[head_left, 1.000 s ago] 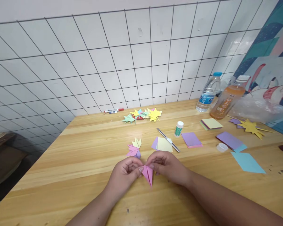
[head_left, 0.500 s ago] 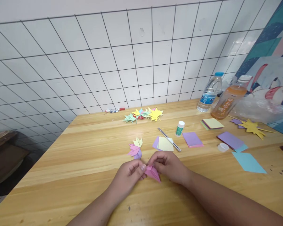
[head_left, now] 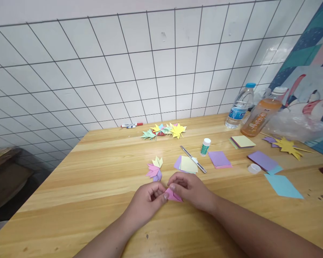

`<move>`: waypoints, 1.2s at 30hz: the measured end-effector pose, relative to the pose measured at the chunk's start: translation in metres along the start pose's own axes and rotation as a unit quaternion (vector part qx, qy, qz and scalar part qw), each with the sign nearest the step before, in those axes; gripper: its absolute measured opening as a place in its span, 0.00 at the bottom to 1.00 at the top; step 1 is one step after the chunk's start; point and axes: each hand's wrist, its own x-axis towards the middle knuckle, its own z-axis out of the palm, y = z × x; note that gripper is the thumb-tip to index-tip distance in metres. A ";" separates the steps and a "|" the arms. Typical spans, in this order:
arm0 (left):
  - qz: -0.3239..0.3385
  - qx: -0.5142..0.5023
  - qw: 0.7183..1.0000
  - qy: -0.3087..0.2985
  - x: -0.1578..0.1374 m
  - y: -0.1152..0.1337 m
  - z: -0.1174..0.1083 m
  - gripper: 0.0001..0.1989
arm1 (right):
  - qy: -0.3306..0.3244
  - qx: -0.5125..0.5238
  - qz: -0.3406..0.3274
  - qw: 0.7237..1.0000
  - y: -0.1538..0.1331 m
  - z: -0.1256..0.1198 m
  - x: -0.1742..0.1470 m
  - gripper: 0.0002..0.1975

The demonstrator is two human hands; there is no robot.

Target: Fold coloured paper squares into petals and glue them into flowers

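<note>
1. Pink folded paper [head_left: 174, 194] is between the two hands, low in the middle of the view, above or upon the wooden table [head_left: 91, 179] – I cannot tell if it touches the wood.
2. Left hand [head_left: 148, 199] has its thumb and fingers closed on the left edge of this paper.
3. Right hand [head_left: 190, 188] pinches the upper part, with the thumb lying on it; its fingertips are partly hidden.
4. Just beyond the hands lies a folded piece in yellow, pink and purple [head_left: 153, 170].
5. To the right of this piece, a utility knife [head_left: 193, 159] rests across some small paper sheets [head_left: 187, 165].
6. Near the knife, a glue stick [head_left: 205, 147] stands upright; purple paper [head_left: 219, 158] is before it.
7. Farther away, near the tiled wall [head_left: 161, 82], are colourful paper leaves [head_left: 177, 130] – and, to their left, markers [head_left: 132, 125].
</note>
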 end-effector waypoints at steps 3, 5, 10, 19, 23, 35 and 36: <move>0.001 0.006 1.000 0.000 0.000 0.001 0.000 0.12 | 0.006 -0.038 0.007 0.999 0.003 0.003 0.001 0.07; 0.001 0.007 1.000 -0.005 0.000 0.001 0.000 0.12 | 0.002 -0.030 0.005 1.000 0.005 0.004 0.002 0.07; 0.015 0.037 0.999 0.010 0.002 0.001 0.001 0.14 | -0.011 -0.032 -0.018 0.999 0.008 0.004 0.002 0.07; 0.015 0.056 0.998 0.025 0.001 0.000 0.004 0.15 | -0.003 -0.044 -0.014 0.999 -0.001 0.001 0.001 0.12; 0.020 0.022 0.999 0.037 0.002 0.003 0.003 0.14 | -0.007 -0.033 -0.021 0.999 -0.003 0.000 0.000 0.11; -0.031 -0.077 0.995 0.061 0.003 0.009 -0.001 0.16 | 0.021 -0.193 -0.102 0.976 0.002 -0.001 0.000 0.14; -0.034 -0.077 0.995 0.059 0.003 0.009 -0.002 0.17 | 0.028 -0.214 -0.104 0.971 0.002 -0.002 0.000 0.15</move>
